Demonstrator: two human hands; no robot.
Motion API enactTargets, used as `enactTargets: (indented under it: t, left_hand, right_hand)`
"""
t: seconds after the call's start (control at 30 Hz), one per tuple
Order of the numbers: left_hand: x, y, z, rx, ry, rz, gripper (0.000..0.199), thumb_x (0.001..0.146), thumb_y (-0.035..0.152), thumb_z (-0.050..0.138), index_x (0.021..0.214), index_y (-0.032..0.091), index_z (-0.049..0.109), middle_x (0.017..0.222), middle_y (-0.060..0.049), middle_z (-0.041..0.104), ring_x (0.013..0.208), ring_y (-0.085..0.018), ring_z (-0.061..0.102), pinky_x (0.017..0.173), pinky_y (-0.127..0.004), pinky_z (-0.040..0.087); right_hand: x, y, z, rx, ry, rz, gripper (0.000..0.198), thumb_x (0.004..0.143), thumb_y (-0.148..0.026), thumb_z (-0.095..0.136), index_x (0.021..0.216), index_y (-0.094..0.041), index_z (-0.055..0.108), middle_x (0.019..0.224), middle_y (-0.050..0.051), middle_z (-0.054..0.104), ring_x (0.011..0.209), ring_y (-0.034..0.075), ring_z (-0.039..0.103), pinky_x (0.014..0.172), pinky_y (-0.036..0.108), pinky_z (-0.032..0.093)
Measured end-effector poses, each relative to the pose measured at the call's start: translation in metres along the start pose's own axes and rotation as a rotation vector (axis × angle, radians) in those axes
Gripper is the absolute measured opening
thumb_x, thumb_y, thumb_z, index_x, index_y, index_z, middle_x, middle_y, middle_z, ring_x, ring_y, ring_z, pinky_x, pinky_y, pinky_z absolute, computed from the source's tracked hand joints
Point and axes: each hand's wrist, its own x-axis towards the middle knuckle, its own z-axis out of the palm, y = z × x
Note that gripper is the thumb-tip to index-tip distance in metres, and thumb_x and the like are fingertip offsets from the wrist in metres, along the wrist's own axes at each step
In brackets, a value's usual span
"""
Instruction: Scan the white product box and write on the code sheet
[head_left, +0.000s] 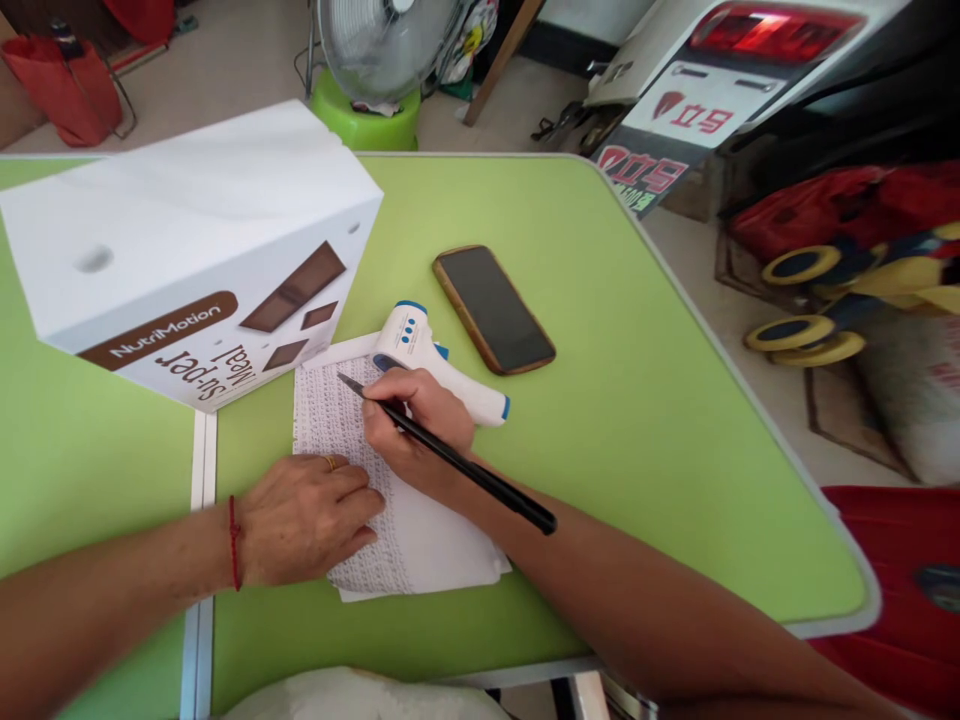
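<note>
Between the thumb and fingers of my right hand point(420, 425) is a black pen point(472, 470), its tip over the upper part of a sheet of paper point(450, 540). Rows of small handwriting cover the paper's left side; the right side is blank. My left hand point(311, 515) lies on the lower left of the paper, fingers loosely curled and resting on it, holding nothing. Just beyond my right hand lies a white and blue infrared thermometer point(469, 390), partly hidden by the fingers. A smartphone point(495, 310) in a brown case rests to its right.
A large white NutriMotion box point(187, 230) stands at the back left of the green folding table point(660, 480). Behind the table are a fan point(390, 50) on a green stool point(367, 115) and a vehicle's rear point(720, 80). A red chair point(900, 560) stands at the right.
</note>
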Motion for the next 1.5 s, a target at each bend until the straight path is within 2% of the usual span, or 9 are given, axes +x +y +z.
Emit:
enactTargets:
  t: [0.2, 0.33, 0.43, 0.57, 0.77, 0.87, 1.0, 1.23, 1.5]
  left_hand:
    - [-0.001, -0.001, 0.003, 0.069, 0.012, 0.015, 0.013, 0.091, 0.024, 0.054, 0.084, 0.016, 0.060, 0.077, -0.003, 0.063, 0.066, -0.019, 0.056, 0.061, -0.033, 0.047]
    - [-0.003, 0.003, 0.004, 0.169, -0.037, 0.019, 0.012, 0.091, 0.025, 0.055, 0.084, 0.016, 0.058, 0.079, -0.004, 0.063, 0.066, -0.021, 0.057, 0.060, -0.035, 0.048]
    - [-0.005, 0.010, 0.004, 0.249, -0.095, 0.062, 0.006, 0.089, 0.013, 0.052, 0.085, 0.014, 0.057, 0.076, -0.004, 0.062, 0.064, -0.021, 0.057, 0.056, -0.035, 0.047]
    - [-0.005, 0.018, 0.004, 0.281, -0.174, 0.121, 0.008, 0.085, 0.006, 0.051, 0.086, 0.013, 0.054, 0.075, -0.004, 0.061, 0.062, -0.021, 0.057, 0.053, -0.035, 0.046]
    - [-0.005, 0.014, 0.008, 0.293, -0.149, 0.079, 0.009, 0.090, 0.015, 0.051, 0.081, 0.017, 0.050, 0.072, -0.003, 0.059, 0.062, -0.019, 0.057, 0.054, -0.032, 0.045]
    - [-0.006, 0.010, 0.009, 0.281, -0.138, 0.095, 0.015, 0.093, 0.029, 0.055, 0.084, 0.017, 0.051, 0.075, -0.003, 0.061, 0.065, -0.018, 0.058, 0.056, -0.030, 0.045]
    - [-0.006, 0.009, 0.009, 0.265, -0.132, 0.090, 0.015, 0.091, 0.030, 0.059, 0.087, 0.017, 0.052, 0.079, -0.002, 0.063, 0.068, -0.017, 0.059, 0.057, -0.030, 0.045]
    - [-0.004, 0.019, 0.006, 0.261, -0.135, 0.097, 0.011, 0.091, 0.025, 0.058, 0.089, 0.016, 0.053, 0.081, -0.004, 0.062, 0.068, -0.018, 0.057, 0.059, -0.033, 0.044]
    - [-0.004, 0.025, 0.007, 0.157, -0.121, 0.135, 0.025, 0.083, 0.030, 0.072, 0.094, 0.014, 0.056, 0.082, -0.004, 0.060, 0.069, -0.019, 0.055, 0.062, -0.034, 0.045]
  right_hand:
    - [0.009, -0.001, -0.002, 0.007, -0.112, -0.270, 0.018, 0.085, -0.013, 0.050, 0.095, -0.024, 0.061, 0.078, 0.003, 0.067, 0.068, 0.014, 0.061, 0.064, 0.028, 0.051]
    - [0.015, -0.005, -0.008, -0.188, -0.283, -0.458, 0.020, 0.088, -0.011, 0.046, 0.094, -0.018, 0.064, 0.078, 0.007, 0.066, 0.071, 0.017, 0.061, 0.064, 0.030, 0.048]
    - [0.017, -0.006, -0.011, -0.343, -0.405, -0.520, 0.020, 0.090, -0.012, 0.045, 0.090, -0.016, 0.064, 0.075, 0.007, 0.064, 0.067, 0.017, 0.058, 0.059, 0.029, 0.043]
    - [0.015, -0.009, -0.013, -0.192, -0.459, -0.426, 0.017, 0.090, -0.016, 0.046, 0.088, -0.017, 0.063, 0.073, 0.004, 0.064, 0.065, 0.014, 0.057, 0.060, 0.026, 0.044]
    - [0.002, -0.008, -0.011, 0.212, -0.424, 0.052, 0.023, 0.094, -0.026, 0.043, 0.085, -0.018, 0.062, 0.076, 0.003, 0.068, 0.068, 0.014, 0.062, 0.064, 0.026, 0.050]
    - [-0.001, -0.001, -0.009, 0.272, -0.423, 0.119, 0.022, 0.091, -0.027, 0.044, 0.085, -0.019, 0.064, 0.075, 0.002, 0.068, 0.069, 0.014, 0.062, 0.064, 0.027, 0.050]
    - [0.000, 0.005, -0.006, 0.332, -0.416, 0.239, 0.019, 0.086, -0.028, 0.047, 0.087, -0.019, 0.063, 0.062, -0.002, 0.060, 0.057, 0.012, 0.054, 0.054, 0.025, 0.046]
    - [-0.002, 0.006, -0.007, 0.381, -0.349, 0.253, 0.011, 0.077, -0.027, 0.054, 0.080, -0.020, 0.062, 0.063, -0.002, 0.060, 0.055, 0.011, 0.052, 0.050, 0.023, 0.043]
    - [-0.002, 0.007, -0.014, 0.386, -0.364, 0.287, 0.009, 0.073, -0.026, 0.054, 0.072, -0.020, 0.061, 0.059, -0.003, 0.059, 0.051, 0.010, 0.049, 0.046, 0.022, 0.040]
